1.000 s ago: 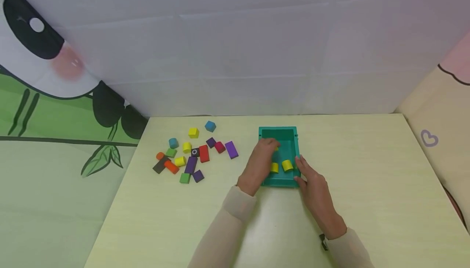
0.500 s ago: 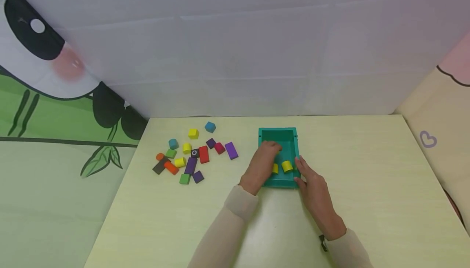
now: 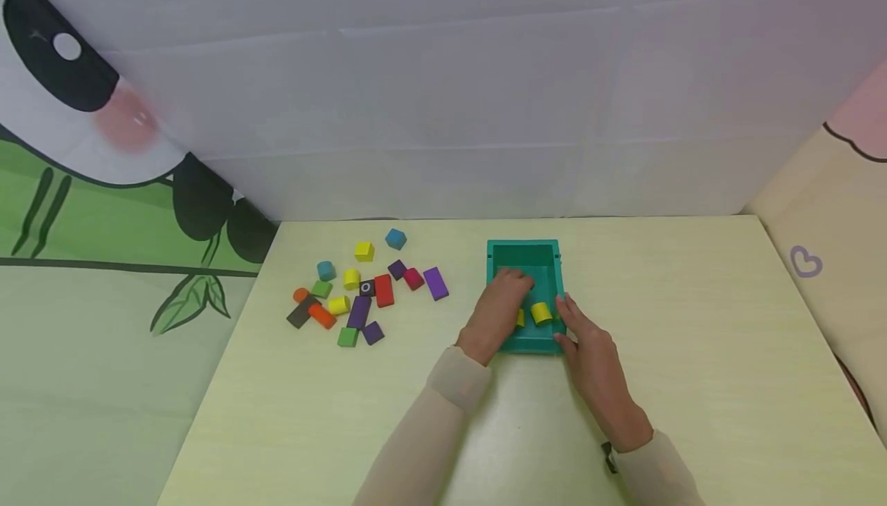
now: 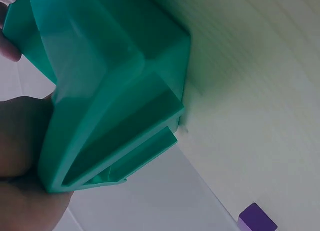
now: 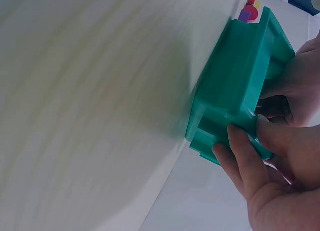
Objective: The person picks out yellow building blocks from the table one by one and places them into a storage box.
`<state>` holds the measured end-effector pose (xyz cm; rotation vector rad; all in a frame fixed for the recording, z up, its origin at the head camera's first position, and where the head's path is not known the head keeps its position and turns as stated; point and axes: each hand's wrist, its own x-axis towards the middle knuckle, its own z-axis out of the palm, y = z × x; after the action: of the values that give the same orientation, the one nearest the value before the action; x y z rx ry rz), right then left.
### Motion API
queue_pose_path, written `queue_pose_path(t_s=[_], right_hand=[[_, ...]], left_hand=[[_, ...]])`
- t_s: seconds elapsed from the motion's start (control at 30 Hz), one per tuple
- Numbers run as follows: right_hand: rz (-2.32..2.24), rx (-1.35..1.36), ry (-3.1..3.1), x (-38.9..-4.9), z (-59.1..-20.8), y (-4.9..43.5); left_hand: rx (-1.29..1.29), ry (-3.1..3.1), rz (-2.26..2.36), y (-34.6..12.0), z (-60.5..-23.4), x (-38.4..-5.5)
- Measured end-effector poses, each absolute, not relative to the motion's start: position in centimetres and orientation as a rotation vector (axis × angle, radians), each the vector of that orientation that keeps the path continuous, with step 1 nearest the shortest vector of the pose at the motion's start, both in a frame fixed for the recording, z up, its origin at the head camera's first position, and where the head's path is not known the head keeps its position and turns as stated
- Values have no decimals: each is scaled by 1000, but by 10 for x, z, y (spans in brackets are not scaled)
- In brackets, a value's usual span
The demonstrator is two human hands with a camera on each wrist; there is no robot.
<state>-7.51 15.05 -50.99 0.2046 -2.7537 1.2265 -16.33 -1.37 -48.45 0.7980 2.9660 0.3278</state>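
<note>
Toward the far left corner of the worktop (image 3: 693,352), loose blocks (image 3: 359,311) are lying scattered: orange and yellow cylinders, flat-faced pieces in green, red, blue and purple, and a dark cube (image 3: 367,288) that is showing a white ring. To their right, about midway along the worktop's far edge and set in from it, a rectangular green tray (image 3: 523,349) is standing, its walls smooth and faintly shiny. The left hand (image 3: 495,309) is reaching over its left wall; the fingertips are mostly hidden, so I cannot tell whether they are gripping anything. Inside, a yellow piece (image 3: 521,318) is peeking out beside that hand, and a yellow cylinder (image 3: 541,313) is lying near the right wall. Compared with a second ago, the left hand is sitting slightly farther right, covering more of the yellow piece, while the loose blocks are staying put. Apart from it, the right hand (image 3: 597,363) is holding the tray's right wall between thumb and fingers.
</note>
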Motion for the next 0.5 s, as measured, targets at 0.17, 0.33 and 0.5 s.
queue_pose_path(t_s=[0.17, 0.33, 0.5], right_hand=[[1223, 208, -2748, -76, -511, 151], [1213, 211, -2747, -76, -512, 151], [1215, 206, -2748, -76, -512, 151]], left_hand=[[818, 2975, 273, -12, -484, -163], [821, 2977, 227, -11, -486, -163], [814, 2983, 156, -9, -488, -163]])
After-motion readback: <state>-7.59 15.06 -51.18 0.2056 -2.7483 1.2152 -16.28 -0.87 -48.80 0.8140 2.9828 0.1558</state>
